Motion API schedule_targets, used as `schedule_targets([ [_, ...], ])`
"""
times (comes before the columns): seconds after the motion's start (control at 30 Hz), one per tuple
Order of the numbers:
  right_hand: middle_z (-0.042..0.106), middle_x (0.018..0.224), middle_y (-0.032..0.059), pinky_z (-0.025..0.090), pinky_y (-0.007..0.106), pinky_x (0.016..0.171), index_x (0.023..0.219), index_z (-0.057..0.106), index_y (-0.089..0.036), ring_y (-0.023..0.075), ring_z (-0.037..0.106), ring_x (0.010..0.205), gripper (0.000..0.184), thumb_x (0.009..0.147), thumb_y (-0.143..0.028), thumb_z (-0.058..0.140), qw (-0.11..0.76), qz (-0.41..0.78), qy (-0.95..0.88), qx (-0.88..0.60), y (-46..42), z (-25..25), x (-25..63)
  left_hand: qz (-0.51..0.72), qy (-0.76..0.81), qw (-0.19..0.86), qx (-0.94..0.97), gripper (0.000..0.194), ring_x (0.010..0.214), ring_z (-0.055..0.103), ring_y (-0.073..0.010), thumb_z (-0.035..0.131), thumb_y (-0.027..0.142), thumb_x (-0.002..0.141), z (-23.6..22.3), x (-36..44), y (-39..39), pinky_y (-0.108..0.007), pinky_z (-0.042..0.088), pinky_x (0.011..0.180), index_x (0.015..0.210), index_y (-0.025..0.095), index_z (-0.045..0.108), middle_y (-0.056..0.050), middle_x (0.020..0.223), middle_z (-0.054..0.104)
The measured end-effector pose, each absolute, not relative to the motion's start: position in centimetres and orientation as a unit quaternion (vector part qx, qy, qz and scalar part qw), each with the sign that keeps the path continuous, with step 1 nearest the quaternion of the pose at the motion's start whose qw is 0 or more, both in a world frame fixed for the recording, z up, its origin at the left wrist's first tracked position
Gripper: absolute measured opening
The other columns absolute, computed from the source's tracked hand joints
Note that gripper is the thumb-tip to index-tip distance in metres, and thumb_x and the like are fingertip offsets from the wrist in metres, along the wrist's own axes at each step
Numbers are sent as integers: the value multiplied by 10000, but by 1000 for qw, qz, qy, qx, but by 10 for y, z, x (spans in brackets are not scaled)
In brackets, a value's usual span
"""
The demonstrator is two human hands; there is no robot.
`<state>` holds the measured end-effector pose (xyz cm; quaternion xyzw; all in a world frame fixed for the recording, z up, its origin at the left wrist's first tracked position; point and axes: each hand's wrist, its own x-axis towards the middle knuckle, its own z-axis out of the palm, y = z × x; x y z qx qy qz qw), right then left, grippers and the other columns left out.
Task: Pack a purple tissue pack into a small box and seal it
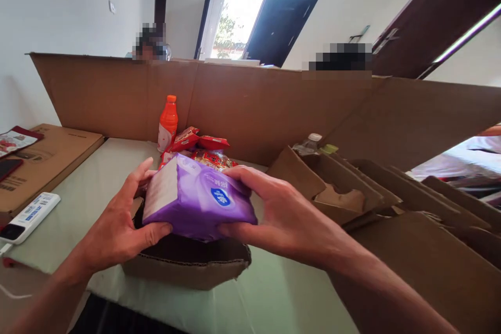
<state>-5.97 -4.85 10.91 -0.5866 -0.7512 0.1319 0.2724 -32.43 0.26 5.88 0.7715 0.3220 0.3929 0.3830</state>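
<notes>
I've got left hand (119, 216) and right hand (279, 209) holding the purple pack (199, 198) over the box (182, 272), two-sided probably for balance, but can't see its underside.

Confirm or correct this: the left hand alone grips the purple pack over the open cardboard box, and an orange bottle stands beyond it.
Not alone: in the head view, the right hand grips the purple pack with the left hand. The open cardboard box below and orange bottle beyond are correct.

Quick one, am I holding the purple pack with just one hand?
No, your left hand and right hand both grip the purple pack, one at each end.
</notes>
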Motion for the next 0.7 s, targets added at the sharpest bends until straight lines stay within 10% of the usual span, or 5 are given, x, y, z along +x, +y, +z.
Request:
schedule_targets([
  [0.17, 700, 982, 81, 471, 362, 734, 922, 649, -233, 261, 615, 851, 329, 629, -362, 725, 160, 98, -778, -600, -46, 107, -56, 322, 382, 252, 829, 824, 1474, 321, -371, 680, 373, 858, 45, -345, -2, -611, 299, 1197, 1557, 329, 247, -101, 1589, 354],
  [0.7, 741, 1085, 186, 483, 349, 717, 1150, 668, -102, 314, 717, 916, 410, 778, -272, 683, -172, 94, -816, -543, -5, 49, -130, 324, 376, 295, 816, 600, 1509, 258, -373, 544, 229, 899, 18, -353, -8, -630, 328, 1175, 1470, 327, 392, -100, 1625, 270],
])
